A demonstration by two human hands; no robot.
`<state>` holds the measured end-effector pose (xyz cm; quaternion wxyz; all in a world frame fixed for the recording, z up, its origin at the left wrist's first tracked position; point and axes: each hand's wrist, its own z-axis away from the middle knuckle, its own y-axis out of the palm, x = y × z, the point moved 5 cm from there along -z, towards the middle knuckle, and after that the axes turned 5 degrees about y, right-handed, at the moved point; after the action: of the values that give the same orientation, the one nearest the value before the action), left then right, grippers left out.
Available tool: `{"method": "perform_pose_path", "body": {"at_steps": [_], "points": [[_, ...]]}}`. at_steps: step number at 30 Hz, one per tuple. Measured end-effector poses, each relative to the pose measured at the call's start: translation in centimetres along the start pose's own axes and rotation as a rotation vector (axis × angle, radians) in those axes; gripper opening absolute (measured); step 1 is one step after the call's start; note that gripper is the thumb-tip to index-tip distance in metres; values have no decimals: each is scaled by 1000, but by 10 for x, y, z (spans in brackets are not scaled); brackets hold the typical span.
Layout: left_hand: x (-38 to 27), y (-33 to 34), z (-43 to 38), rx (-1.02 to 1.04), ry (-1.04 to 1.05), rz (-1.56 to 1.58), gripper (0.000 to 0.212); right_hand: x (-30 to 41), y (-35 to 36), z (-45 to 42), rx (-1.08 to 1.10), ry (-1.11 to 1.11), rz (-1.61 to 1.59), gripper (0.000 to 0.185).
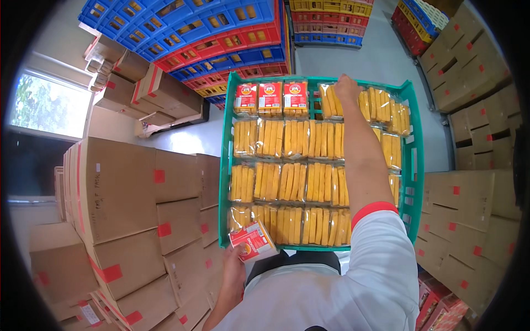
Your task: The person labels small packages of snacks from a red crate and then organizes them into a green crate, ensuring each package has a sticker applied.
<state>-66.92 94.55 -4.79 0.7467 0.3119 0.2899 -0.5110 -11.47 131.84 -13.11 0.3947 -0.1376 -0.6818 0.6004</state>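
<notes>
In front of me stands a green plastic crate [224, 173] filled with rows of clear packs of yellow biscuit sticks [270, 138]. My left hand [232, 265] holds a stack of red and white printed labels [256, 244] over the crate's near left corner. My right hand [348, 89] reaches to the far row, its fingers bent at the top end of a clear pack [329, 103]. Whether they grip that pack is hidden. Three packs at the far left show red labels [271, 98] on top. My right forearm covers part of several packs.
Blue, red and yellow crates [215, 58] rise in a stack beyond the green crate. Cardboard boxes [124, 190] with red tape are piled on the left, and more boxes [459, 202] line the right. A window [51, 103] is at far left.
</notes>
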Motion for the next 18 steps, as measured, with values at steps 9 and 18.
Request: {"method": "perform_pose_path", "body": {"at_steps": [9,18], "points": [[-6,18,3,54,18,-18,33,-35,-9,8,68,82,-1128,41],[-3,24,10,66,60,-61,31,-37,-23,53,442,-73,-951,43]]}}
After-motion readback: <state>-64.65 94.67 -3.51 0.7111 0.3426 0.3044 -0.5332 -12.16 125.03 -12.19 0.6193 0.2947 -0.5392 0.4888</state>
